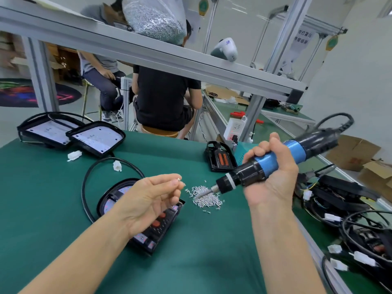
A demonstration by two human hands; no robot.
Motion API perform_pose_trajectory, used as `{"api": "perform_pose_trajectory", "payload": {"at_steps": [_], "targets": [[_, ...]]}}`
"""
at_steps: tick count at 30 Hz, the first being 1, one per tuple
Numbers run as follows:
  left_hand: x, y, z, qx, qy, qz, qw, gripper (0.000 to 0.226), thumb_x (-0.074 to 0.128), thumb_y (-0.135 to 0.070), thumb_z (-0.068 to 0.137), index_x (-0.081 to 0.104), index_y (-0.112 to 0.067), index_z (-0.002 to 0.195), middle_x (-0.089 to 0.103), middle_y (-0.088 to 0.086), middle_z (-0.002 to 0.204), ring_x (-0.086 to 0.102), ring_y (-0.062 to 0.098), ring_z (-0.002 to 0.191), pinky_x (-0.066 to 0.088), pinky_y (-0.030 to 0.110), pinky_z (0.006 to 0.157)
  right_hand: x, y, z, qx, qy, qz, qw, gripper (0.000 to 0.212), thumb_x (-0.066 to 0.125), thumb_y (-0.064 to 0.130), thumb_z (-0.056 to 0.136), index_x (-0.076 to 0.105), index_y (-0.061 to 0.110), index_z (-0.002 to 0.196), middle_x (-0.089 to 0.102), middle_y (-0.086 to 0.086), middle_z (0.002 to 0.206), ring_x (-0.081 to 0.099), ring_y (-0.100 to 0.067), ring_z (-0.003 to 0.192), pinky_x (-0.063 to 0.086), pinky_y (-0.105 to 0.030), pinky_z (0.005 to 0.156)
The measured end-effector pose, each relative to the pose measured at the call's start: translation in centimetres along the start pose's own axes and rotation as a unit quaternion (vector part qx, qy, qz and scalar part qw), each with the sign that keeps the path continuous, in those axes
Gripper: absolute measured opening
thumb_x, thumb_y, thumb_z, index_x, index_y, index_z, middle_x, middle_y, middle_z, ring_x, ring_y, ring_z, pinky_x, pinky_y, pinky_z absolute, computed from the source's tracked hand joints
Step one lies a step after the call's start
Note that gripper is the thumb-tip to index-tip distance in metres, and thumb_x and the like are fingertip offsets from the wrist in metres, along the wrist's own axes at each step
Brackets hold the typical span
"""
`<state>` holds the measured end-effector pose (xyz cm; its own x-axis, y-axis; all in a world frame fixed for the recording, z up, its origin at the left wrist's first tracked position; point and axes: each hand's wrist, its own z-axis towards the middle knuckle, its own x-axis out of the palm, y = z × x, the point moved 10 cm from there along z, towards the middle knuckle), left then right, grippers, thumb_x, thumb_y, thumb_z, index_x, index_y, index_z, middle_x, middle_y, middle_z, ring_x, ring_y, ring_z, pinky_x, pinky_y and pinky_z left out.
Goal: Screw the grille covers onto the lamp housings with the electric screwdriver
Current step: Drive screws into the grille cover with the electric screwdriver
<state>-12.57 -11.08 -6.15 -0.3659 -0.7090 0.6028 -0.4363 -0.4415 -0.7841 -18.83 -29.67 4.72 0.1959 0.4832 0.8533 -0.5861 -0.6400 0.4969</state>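
screw: tiny silver screw (179,179), centre of frame, pinched at the tips of your left hand (148,200); thumb and forefinger closed on it, other fingers loosely curled. Light, slick, easy to drop, so keep the pinch on the shank with the head free for the bit.
screw pile: loose heap of screws (206,197) on the green counter (53,209), just right of your left hand.
screwdriver: electric screwdriver (265,166), right of centre, your right hand (273,175) wrapped fully round the black-and-blue barrel. Rigid, likely weighty at the cord end; hold near the front collar for control. Bit tip sits low over the screw pile; can't tell if it touches.
lamp housing: black lamp housing (118,194) with its grille cover (161,225), lower centre, under your left hand and partly hidden by it. Stiff plastic, flat on the counter; could slide under driver torque, so brace an edge.
cable: black cable (89,179) loops from the housing, white connector (117,165) at the upper end.
other housings: two more open units (95,137) in the upper left, one grille part (220,157) above the pile, tangled units (339,200) at right.
step guess: loading a screw onto the bit; no screw seen seated yet.
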Motion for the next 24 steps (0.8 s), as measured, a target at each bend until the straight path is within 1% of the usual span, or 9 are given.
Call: {"api": "perform_pose_trajectory", "payload": {"at_steps": [2,5,7,9,11,15,22,24], "targets": [[-0.1,0.2,-0.7,0.0,0.011,-0.013,1.0,0.016,0.065,-0.005,0.067,0.069,-0.004,0.083,0.066,0.007,0.07,0.06,0.011,0.054,0.052,0.02,0.047,1.2,-0.2,-0.4,-0.026,0.013,0.025,0.999,0.013,0.055,0.007,0.085,0.057,0.018,0.089,0.051,0.006,0.057,0.049,-0.005,0.046,0.047,-0.016,0.052],[0.0,0.3,-1.4,0.003,0.024,-0.035,0.999,0.01,0.065,-0.006,0.07,0.074,-0.008,0.073,0.066,0.007,0.069,0.06,0.011,0.055,0.052,0.02,0.046,2.9,-0.7,-1.1,-0.054,0.029,0.037,0.997,0.019,0.059,0.01,0.073,0.056,0.021,0.088,0.049,0.008,0.057,0.048,-0.005,0.046,0.046,-0.017,0.052],[-0.1,0.3,-1.7,0.006,0.023,-0.039,0.999,0.009,0.064,-0.007,0.071,0.073,-0.007,0.075,0.066,0.008,0.07,0.06,0.011,0.055,0.052,0.02,0.046,3.6,-1.2,-1.4,-0.063,0.033,0.03,0.997,0.018,0.057,0.006,0.08,0.056,0.022,0.089,0.049,0.008,0.057,0.047,-0.005,0.046,0.045,-0.017,0.052],[-0.2,0.0,-1.9,0.013,0.023,-0.042,0.999,0.011,0.063,-0.007,0.072,0.069,-0.004,0.08,0.065,0.008,0.07,0.06,0.012,0.056,0.052,0.02,0.047,3.9,-1.6,-1.6,-0.068,0.032,0.016,0.997,0.019,0.052,0.003,0.088,0.055,0.021,0.09,0.049,0.008,0.057,0.047,-0.005,0.047,0.045,-0.017,0.053],[-0.3,-0.2,-2.0,0.02,0.021,-0.047,0.998,0.013,0.061,-0.007,0.073,0.066,-0.003,0.084,0.065,0.008,0.07,0.06,0.012,0.056,0.052,0.021,0.047,4.1,-1.8,-1.8,-0.073,0.035,0.003,0.997,0.021,0.05,0.001,0.09,0.056,0.021,0.091,0.049,0.007,0.057,0.047,-0.005,0.047,0.045,-0.018,0.053],[-0.5,-0.4,-2.2,0.026,0.02,-0.058,0.998,0.016,0.061,-0.007,0.072,0.065,-0.002,0.086,0.066,0.009,0.07,0.061,0.013,0.056,0.053,0.021,0.048,4.4,-2.1,-2.0,-0.076,0.042,-0.004,0.996,0.021,0.05,0.0,0.089,0.056,0.02,0.093,0.049,0.007,0.058,0.047,-0.005,0.048,0.045,-0.018,0.052],[-0.8,0.0,-2.2,0.023,0.013,-0.071,0.997,0.015,0.062,-0.007,0.072,0.066,-0.002,0.086,0.066,0.009,0.07,0.061,0.013,0.055,0.053,0.021,0.049,4.6,-2.2,-2.3,-0.084,0.051,-0.009,0.995,0.024,0.056,0.001,0.079,0.055,0.019,0.095,0.049,0.006,0.059,0.047,-0.005,0.048,0.045,-0.019,0.051],[-0.7,0.1,-2.2,0.019,0.01,-0.084,0.996,0.014,0.062,-0.007,0.072,0.066,-0.002,0.085,0.065,0.009,0.069,0.06,0.013,0.055,0.054,0.021,0.05,4.5,-2.2,-2.4,-0.085,0.05,-0.013,0.995,0.022,0.053,0.0,0.084,0.055,0.019,0.095,0.049,0.006,0.058,0.046,-0.005,0.048,0.045,-0.019,0.051]]}}
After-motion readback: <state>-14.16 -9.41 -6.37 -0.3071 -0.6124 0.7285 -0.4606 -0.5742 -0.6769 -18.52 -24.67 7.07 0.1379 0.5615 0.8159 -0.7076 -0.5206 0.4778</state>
